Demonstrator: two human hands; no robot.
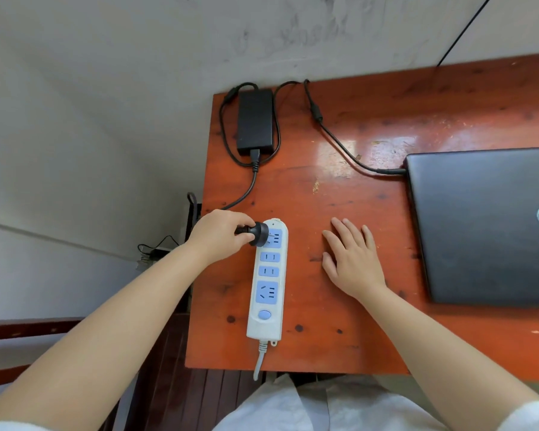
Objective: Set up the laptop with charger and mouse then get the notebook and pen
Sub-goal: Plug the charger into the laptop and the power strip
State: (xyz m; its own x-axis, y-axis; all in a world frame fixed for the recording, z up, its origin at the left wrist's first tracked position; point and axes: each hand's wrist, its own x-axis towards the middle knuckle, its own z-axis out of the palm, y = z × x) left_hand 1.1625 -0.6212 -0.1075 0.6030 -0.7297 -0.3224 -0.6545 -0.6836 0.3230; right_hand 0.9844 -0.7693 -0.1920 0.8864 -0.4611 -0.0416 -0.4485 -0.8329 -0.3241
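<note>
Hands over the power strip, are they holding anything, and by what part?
The left hand holds the charger plug by its black body. The right hand lies flat on the table, holding nothing.

The desk [339,188] is reddish-orange wood with dark knots, varnished to a gloss that shows a bright sheen, with scuffed patches. The power strip [266,284] is smooth white plastic with pale blue socket faces. The charger brick [255,119] and plug [259,234] are matt black plastic. The closed laptop [486,225] lid looks dark, smooth, faintly satin. The wall [106,73] is rough, mottled grey.
</note>
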